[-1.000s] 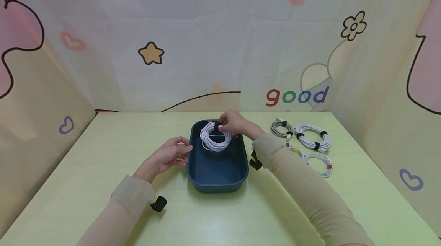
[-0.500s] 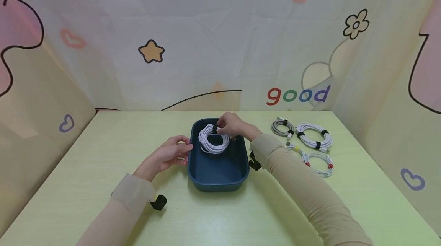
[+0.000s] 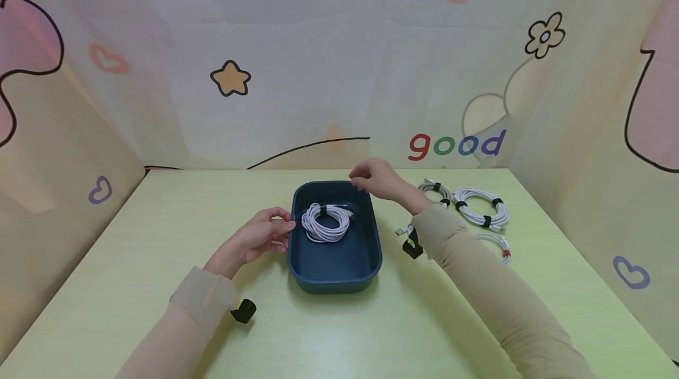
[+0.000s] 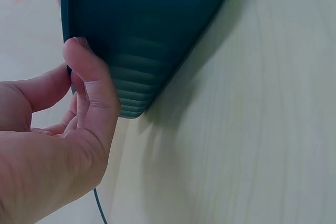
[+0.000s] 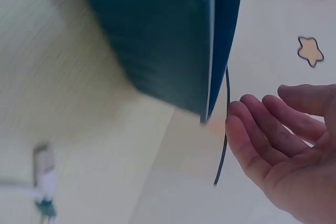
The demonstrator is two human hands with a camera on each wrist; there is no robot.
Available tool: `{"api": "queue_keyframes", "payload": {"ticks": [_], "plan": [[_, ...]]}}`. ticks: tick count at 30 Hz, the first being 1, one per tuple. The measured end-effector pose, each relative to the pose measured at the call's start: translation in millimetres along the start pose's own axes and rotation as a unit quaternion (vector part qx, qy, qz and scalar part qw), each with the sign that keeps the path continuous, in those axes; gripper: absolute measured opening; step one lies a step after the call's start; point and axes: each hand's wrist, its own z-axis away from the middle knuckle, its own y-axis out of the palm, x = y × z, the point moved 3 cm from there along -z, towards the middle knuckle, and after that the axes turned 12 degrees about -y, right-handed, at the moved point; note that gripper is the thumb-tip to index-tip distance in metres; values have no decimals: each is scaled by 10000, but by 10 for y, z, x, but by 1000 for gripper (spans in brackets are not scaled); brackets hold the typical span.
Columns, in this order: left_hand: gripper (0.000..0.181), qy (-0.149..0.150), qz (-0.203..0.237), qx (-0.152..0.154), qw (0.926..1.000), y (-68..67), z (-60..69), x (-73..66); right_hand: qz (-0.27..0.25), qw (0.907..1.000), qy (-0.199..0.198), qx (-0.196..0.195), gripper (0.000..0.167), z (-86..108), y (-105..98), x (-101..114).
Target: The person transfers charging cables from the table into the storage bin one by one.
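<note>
A coiled white cable with a black strap lies in the back half of a dark blue plastic bin. My left hand pinches the bin's left rim. In the left wrist view, the left hand has its thumb and a finger at the rim of the bin. Just beyond the bin's back right corner, my right hand hovers with nothing in it. Its fingers are loosely curved and apart from the bin, as the right hand in the right wrist view shows.
Right of the bin on the table lie a grey coiled cable, a larger white coil with black straps, and a white coil with a red tie. My right forearm partly covers this group. A cable plug shows beside the wrist camera.
My right hand has let go of the white coil and moved up and right, out of the bin. The coil now rests slightly lower and further left. The left hand stays at the rim.
</note>
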Motion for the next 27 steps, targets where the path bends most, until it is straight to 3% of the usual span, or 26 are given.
{"api": "queue_keyframes", "payload": {"ticks": [5,9,14,20,27], "plan": [[12,-23,-3,-6,10000,-8,2,5,152,9990,-6,-421,23,231,-170,-142],[15,-45,4,-19,10000,-18,1,18,344,9985,81,-424,22,408,-256,-265],[17,-62,11,-39,10000,-26,1,30,515,9977,411,128,22,610,-276,-427],[15,-19,3,-34,10000,-23,-3,28,1052,9882,653,896,19,795,-242,-597],[13,-8,7,2,10000,-15,-1,19,1210,9780,1071,1323,14,878,-172,-745]]}}
